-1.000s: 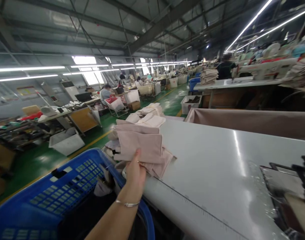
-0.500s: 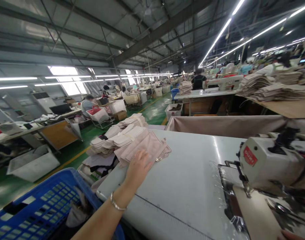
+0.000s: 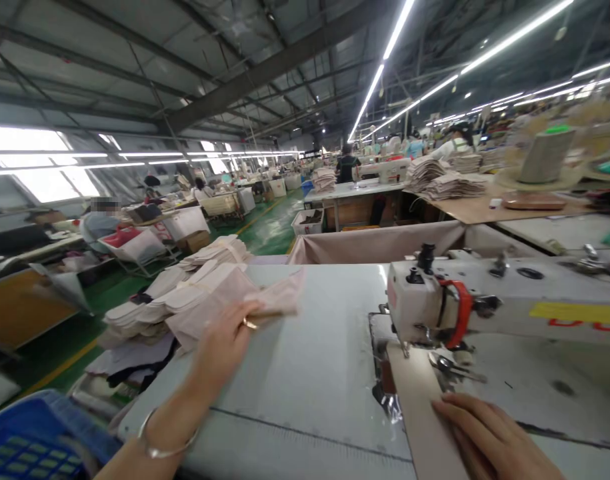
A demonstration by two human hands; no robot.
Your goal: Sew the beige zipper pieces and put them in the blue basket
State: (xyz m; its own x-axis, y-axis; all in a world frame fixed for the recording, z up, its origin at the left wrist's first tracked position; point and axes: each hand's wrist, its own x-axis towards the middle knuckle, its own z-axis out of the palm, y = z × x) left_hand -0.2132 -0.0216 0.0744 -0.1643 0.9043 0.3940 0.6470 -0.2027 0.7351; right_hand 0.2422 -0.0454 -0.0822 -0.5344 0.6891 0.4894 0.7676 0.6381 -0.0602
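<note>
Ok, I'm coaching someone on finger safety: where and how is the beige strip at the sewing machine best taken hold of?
Probably by the near part of the beige strip, pinching the right edge from the right. It looks flat and thin, its far end at the sewing machine beside a metal fitting, so the near stretch seems clearer. The right hand touches that edge.
</note>
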